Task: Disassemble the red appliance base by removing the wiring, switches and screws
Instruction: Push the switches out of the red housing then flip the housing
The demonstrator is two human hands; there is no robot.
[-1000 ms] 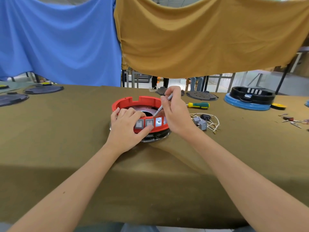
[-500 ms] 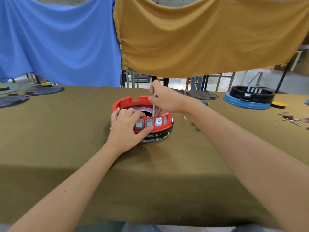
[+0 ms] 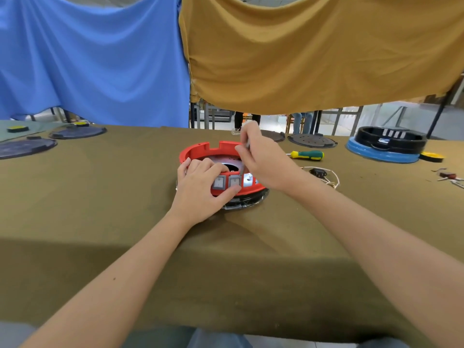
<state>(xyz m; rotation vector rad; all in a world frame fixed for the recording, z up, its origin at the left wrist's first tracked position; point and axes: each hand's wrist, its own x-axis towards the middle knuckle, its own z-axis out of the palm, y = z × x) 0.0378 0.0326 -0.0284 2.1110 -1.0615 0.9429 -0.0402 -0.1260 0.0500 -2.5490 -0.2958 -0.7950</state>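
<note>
Since the earlier frame, the right hand (image 3: 263, 162) has been drawn slightly rightward, uncovering the green-handled screwdriver (image 3: 306, 154) right of centre. At mid-frame on the surface (image 3: 100, 209) the red appliance base (image 3: 198, 150) is steadied by the left hand (image 3: 200, 189), fingers curled over its rim beside two grey switches (image 3: 227, 182), presumably against slipping. A thin metal tool (image 3: 243, 169) is pinched upright by the right hand, tip lowered inside the base.

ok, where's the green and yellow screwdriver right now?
In the head view the screwdriver lies flat on the table, unheld, right of the red base, just beyond the right hand and the loose wires.
</note>
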